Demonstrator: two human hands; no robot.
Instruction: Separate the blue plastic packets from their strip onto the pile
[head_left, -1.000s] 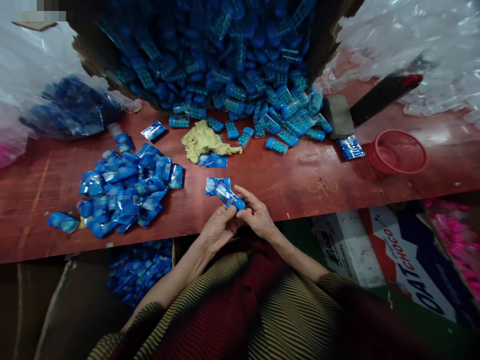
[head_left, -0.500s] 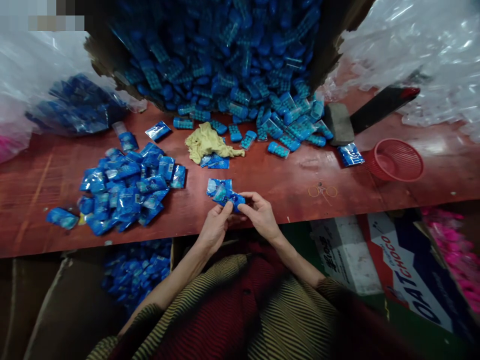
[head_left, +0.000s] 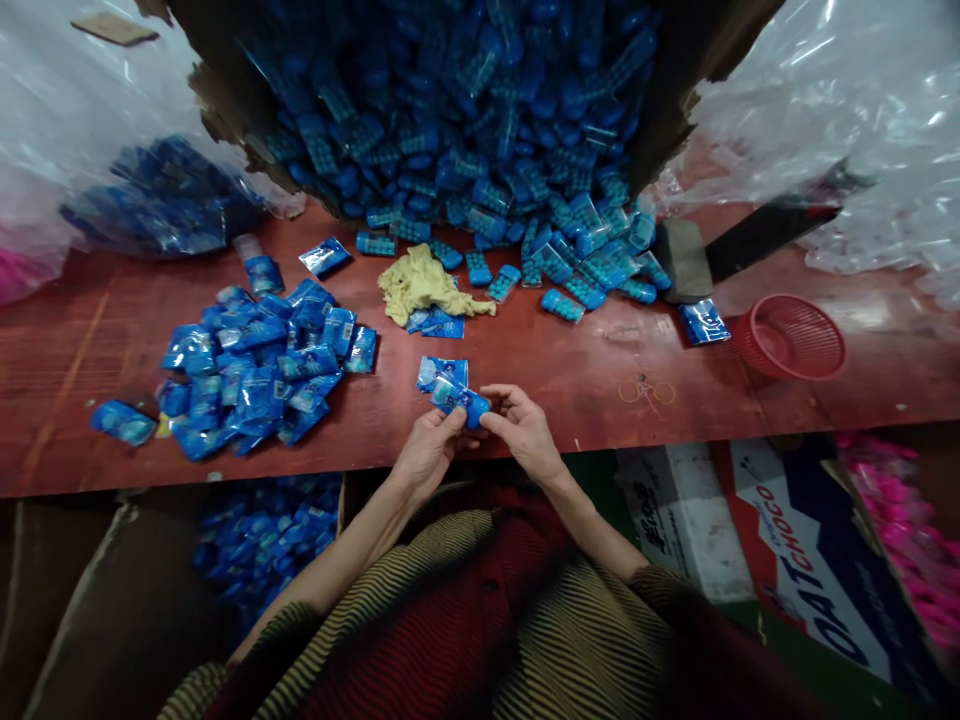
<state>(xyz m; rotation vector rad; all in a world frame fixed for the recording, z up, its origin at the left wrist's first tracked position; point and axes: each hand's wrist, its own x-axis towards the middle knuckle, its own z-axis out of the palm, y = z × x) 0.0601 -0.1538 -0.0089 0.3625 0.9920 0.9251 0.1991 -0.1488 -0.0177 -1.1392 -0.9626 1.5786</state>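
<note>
Between my two hands, over the table's front edge, is a small blue printed packet (head_left: 459,398). My left hand (head_left: 429,448) pinches its lower left side with the thumb on top. On the right end, my right hand (head_left: 522,430) grips it between thumb and fingers. Just behind it lie flat blue wrappers (head_left: 442,368) on the table. To the left is a heap of filled blue packets (head_left: 255,370). Beyond the wrappers a crumpled yellow cloth (head_left: 424,285) rests on more blue wrappers.
A torn cardboard box (head_left: 225,100) spills blue-capped clear bottles (head_left: 555,262) onto the red table (head_left: 570,380). A grey block (head_left: 684,260), a red basket (head_left: 795,338) and rubber bands (head_left: 646,390) are on the right. Plastic bags (head_left: 885,100) flank the box. Below the table are cartons (head_left: 810,570).
The packet has turned slightly in my fingers and shows more of its printed face. Both hands stay in nearly the same place. The camera view has shifted a little.
</note>
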